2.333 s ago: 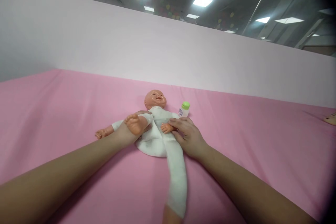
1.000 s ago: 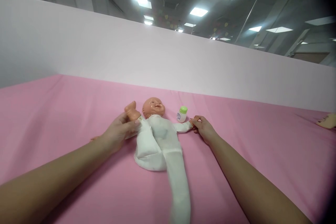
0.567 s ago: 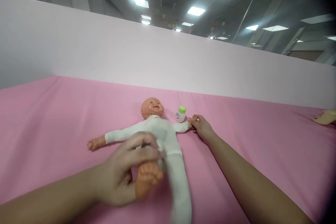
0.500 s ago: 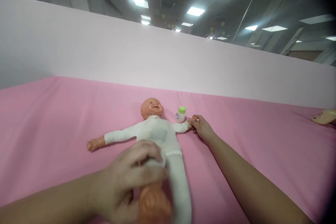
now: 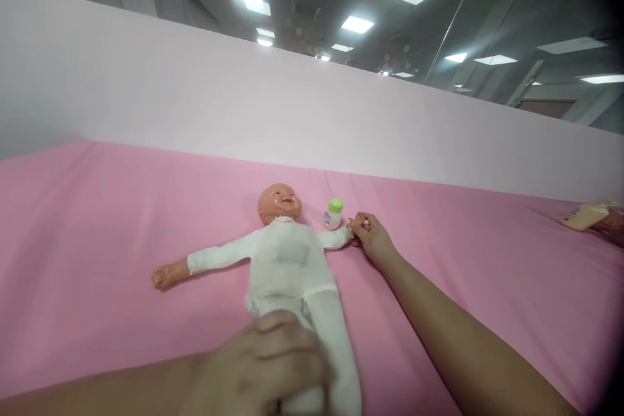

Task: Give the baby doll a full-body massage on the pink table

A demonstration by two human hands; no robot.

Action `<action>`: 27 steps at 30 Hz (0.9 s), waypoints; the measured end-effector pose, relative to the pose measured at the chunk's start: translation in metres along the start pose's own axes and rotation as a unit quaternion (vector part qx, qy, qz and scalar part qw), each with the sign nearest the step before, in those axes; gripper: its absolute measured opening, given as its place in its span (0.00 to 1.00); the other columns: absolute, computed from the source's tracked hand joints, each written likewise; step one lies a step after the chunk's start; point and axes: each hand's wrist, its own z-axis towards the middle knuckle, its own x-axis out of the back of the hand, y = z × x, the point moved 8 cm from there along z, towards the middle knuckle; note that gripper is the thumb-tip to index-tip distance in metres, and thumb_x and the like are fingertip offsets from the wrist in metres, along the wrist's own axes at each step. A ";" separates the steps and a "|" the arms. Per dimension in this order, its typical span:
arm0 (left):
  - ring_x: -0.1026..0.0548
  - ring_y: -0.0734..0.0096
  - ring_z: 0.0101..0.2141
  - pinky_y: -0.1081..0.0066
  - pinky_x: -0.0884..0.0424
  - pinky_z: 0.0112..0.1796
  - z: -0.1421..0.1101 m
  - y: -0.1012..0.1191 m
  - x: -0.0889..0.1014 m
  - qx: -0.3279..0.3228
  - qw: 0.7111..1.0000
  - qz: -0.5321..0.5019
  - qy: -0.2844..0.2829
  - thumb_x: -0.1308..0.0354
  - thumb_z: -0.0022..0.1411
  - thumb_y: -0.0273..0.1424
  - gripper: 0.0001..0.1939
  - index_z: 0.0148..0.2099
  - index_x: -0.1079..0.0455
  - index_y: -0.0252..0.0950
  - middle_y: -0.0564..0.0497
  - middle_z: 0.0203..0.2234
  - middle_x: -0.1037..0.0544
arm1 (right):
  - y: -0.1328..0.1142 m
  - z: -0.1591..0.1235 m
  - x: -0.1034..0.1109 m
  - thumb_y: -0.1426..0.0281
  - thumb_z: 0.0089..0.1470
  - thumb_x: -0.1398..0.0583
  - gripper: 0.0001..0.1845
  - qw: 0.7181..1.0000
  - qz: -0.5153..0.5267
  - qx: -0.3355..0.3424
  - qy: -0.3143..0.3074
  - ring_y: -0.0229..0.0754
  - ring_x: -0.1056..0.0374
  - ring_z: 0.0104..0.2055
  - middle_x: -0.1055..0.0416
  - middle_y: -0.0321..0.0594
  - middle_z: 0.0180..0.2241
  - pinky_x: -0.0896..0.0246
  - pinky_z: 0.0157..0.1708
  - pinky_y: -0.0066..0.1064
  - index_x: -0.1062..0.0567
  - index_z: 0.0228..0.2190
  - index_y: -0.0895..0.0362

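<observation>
A baby doll [image 5: 287, 260] in a white cloth suit lies face up on the pink sheet [image 5: 97, 221], arms spread, head towards the far wall. My right hand [image 5: 371, 237] pinches the doll's small hand at the end of its outstretched arm. My left hand [image 5: 263, 367] is close to the camera, fingers wrapped round the doll's lower leg; the foot is hidden under it. The doll's other leg lies straight towards me. A small white bottle with a green cap [image 5: 332, 214] stands just beyond the doll's arm, near my right hand.
A pale pink partition [image 5: 244, 104] runs along the far side of the sheet. At the right edge another person's hand [image 5: 611, 221] holds a cream-coloured object [image 5: 584, 215]. Ceiling lights show above the partition.
My left hand has brought the doll's leg from up by its head down towards me, straightening it. My right hand moved from the doll's belly to its outstretched hand and stays there.
</observation>
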 end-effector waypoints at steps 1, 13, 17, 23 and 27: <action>0.24 0.57 0.52 0.54 0.27 0.56 -0.001 -0.002 0.006 -0.022 0.999 0.023 0.004 0.48 0.73 0.34 0.15 0.57 0.28 0.41 0.43 0.47 0.20 | -0.007 -0.004 0.000 0.58 0.57 0.35 0.33 1.000 -0.006 0.026 0.011 0.45 0.22 0.45 0.24 0.46 0.52 0.22 0.43 0.37 0.36 0.60 0.53; 0.35 0.52 0.64 0.52 0.31 0.60 -0.020 -0.103 0.023 0.187 0.978 0.040 0.090 0.41 0.68 0.29 0.22 0.63 0.33 0.44 0.41 0.63 0.35 | -0.091 -0.097 -0.085 0.71 0.64 0.42 0.24 0.875 -0.260 0.394 -0.106 0.49 0.33 0.64 0.28 0.41 0.60 0.37 0.65 0.50 0.29 0.60 0.48; 0.36 0.50 0.65 0.50 0.30 0.59 -0.022 -0.095 0.023 0.167 0.979 0.074 0.092 0.43 0.68 0.28 0.22 0.62 0.34 0.43 0.39 0.64 0.36 | -0.088 -0.092 -0.083 0.70 0.63 0.41 0.26 0.887 -0.247 0.371 -0.121 0.50 0.34 0.64 0.29 0.43 0.62 0.38 0.65 0.52 0.29 0.62 0.49; 0.34 0.45 0.63 0.43 0.33 0.60 -0.014 -0.030 0.012 -0.028 0.991 0.122 0.056 0.41 0.67 0.35 0.19 0.59 0.29 0.44 0.41 0.61 0.29 | -0.064 -0.052 -0.048 0.58 0.60 0.36 0.26 0.979 0.010 0.189 -0.076 0.48 0.24 0.50 0.24 0.45 0.54 0.25 0.50 0.42 0.29 0.58 0.51; 0.22 0.65 0.51 0.64 0.27 0.57 -0.004 0.003 -0.007 -0.064 0.997 0.035 0.000 0.44 0.72 0.33 0.09 0.49 0.23 0.41 0.49 0.49 0.18 | -0.027 -0.022 -0.024 0.54 0.57 0.36 0.36 0.988 0.147 0.044 -0.034 0.47 0.22 0.41 0.23 0.46 0.49 0.22 0.34 0.36 0.36 0.63 0.51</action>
